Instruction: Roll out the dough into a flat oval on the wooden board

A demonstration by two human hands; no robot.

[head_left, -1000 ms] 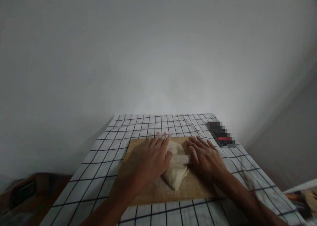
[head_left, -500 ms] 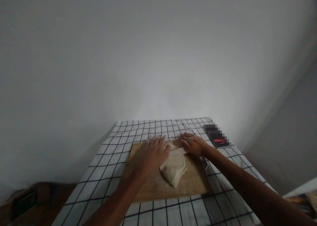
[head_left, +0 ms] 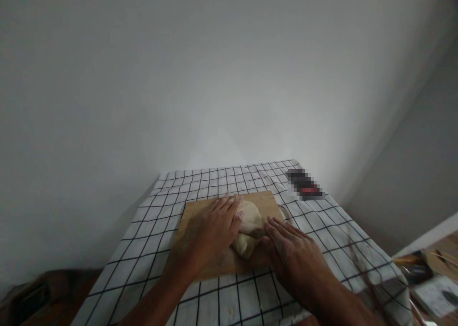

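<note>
Pale dough (head_left: 251, 215) lies on a wooden board (head_left: 200, 211), part of it showing beyond a rolling pin (head_left: 256, 232) and part on the near side. Only a short stretch of the pin shows between the hands. My left hand (head_left: 222, 221) rests over its left end, fingers stretched out and floury, partly covering the dough. Over the right end, my right hand (head_left: 291, 247) lies flat with straight fingers. Neither hand's fingers are wrapped round the pin.
The board lies on a checked tablecloth (head_left: 150, 230) against a grey wall. A dark, pixelated flat object (head_left: 304, 184) is at the table's back right. Various items lie on a lower surface (head_left: 438, 269) at far right. Something clear and curved (head_left: 285, 213) shows beside the board.
Both hands and the rolling pin have come nearer to me over the dough. Dough now shows beyond the pin. The view has shifted slightly to the right.
</note>
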